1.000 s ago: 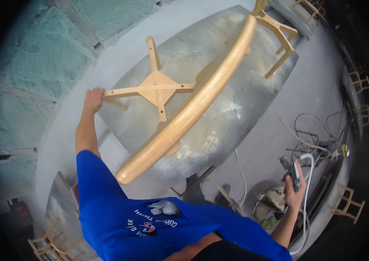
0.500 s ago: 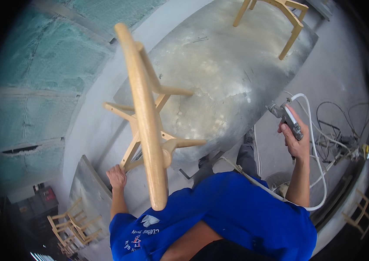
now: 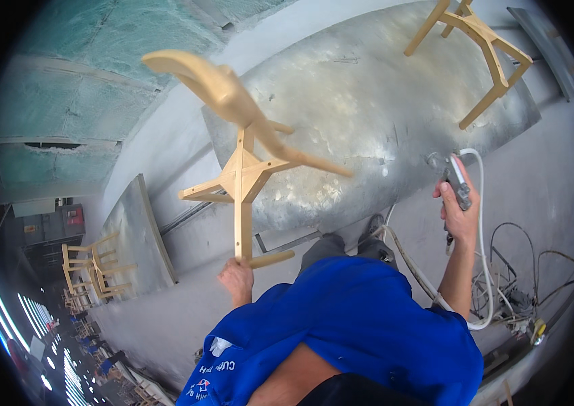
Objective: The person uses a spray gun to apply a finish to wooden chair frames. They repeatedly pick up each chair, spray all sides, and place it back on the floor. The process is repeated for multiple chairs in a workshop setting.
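Note:
A pale wooden chair frame (image 3: 239, 177) is held up at the left, above the large table. It has a curved backrest and crossed seat rails, with no seat panel showing. My left hand (image 3: 237, 276) is closed around the lower end of the frame, where a rail meets a leg. In my right hand (image 3: 458, 208) is a spray gun (image 3: 461, 189), gripped by its handle, its nozzle pointing left over the table's edge. A white hose (image 3: 482, 223) loops down from the gun past my right forearm. The fingers of my right hand are partly hidden behind the gun.
A big dusty metal-topped table (image 3: 341, 101) lies ahead, bearing a second chair frame (image 3: 486, 40) at its far right. More wooden chairs (image 3: 97, 267) stand at the left beside a tilted panel (image 3: 141, 233). Tangled hoses (image 3: 513, 298) lie on the floor at the right.
The chair frame has turned in my left hand, and its backrest has swung from upright to slanting toward the upper left. The view has shifted. My right hand keeps the spray gun.

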`<state>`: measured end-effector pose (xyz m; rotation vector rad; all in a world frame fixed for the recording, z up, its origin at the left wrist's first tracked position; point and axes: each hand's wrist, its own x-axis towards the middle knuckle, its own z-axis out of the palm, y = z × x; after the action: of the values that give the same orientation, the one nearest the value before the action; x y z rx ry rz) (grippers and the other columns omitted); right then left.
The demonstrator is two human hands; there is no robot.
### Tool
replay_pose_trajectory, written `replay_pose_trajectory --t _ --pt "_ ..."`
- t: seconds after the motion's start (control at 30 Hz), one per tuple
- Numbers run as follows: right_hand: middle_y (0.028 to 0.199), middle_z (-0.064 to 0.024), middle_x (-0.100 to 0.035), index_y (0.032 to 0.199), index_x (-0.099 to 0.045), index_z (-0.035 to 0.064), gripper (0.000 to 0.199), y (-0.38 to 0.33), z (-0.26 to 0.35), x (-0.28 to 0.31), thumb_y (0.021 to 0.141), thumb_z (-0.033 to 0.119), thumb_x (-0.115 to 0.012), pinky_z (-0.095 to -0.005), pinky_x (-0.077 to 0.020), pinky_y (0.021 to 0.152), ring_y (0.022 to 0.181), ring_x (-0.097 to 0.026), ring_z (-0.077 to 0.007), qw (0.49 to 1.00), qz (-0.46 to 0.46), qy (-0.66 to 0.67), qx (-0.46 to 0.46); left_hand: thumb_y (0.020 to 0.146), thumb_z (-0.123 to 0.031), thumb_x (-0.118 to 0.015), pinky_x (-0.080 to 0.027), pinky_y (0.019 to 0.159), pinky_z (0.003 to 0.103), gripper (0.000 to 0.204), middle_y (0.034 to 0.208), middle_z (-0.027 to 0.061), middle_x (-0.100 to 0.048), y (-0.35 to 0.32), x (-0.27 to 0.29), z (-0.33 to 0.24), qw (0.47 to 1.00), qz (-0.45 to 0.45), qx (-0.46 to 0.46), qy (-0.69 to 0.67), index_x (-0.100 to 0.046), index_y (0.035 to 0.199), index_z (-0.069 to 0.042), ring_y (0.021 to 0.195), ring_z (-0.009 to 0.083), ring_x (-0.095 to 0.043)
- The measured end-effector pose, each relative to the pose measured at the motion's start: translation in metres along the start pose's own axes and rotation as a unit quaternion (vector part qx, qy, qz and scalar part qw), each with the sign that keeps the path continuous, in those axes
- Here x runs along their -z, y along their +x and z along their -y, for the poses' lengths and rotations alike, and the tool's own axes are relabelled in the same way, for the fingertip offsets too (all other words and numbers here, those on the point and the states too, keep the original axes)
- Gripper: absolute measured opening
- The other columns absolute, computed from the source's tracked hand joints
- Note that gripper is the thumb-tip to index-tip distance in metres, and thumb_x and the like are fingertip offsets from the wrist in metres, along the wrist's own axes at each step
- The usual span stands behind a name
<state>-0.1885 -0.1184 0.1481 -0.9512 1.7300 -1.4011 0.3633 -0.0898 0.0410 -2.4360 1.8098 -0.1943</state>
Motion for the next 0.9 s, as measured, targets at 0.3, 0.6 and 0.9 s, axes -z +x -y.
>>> replay_pose_trajectory --t 0.3,0.6,0.9 --pt "0.079 -0.0022 -0.068 0.150 -0.053 0.0038 0.056 -0.005 0.021 -0.030 0.098 0.018 -0.069 -0.0210 -0.0387 0.048 0.053 -0.049 -0.0035 0.997 0.072 0.029 0.029 0.088 -0.040 -0.062 -0.053 0.081 0.056 0.042 0.087 0.0283 -0.073 0.068 0.003 -0.138 0.990 0.090 0.011 -0.113 -0.075 0.088 0.000 0.086 0.0467 -0.072" --pt "0.089 -0.0085 -0.067 0.154 -0.044 0.0025 0.060 -0.009 0.025 -0.054 0.101 0.021 -0.065 -0.0219 -0.0435 0.043 0.073 -0.063 -0.0121 0.996 0.037 0.078 -0.004 0.088 -0.038 -0.060 -0.052 0.085 0.048 0.042 0.085 0.0222 -0.076 0.195 0.018 -0.274 0.968 0.065 -0.020 -0.240 -0.077 0.091 -0.001 0.085 0.0397 -0.074" --pt "0.088 -0.0035 -0.066 0.154 -0.046 0.0076 0.055 0.106 -0.019 -0.089 0.103 0.019 -0.063 -0.0251 -0.0436 0.045 0.073 -0.063 -0.0105 0.988 0.065 0.138 -0.004 0.101 -0.055 -0.053 -0.054 0.089 0.051 0.055 0.109 0.0221 -0.073 0.109 -0.019 -0.327 0.867 0.263 -0.283 -0.315 -0.070 0.122 -0.007 0.101 0.0406 -0.070"
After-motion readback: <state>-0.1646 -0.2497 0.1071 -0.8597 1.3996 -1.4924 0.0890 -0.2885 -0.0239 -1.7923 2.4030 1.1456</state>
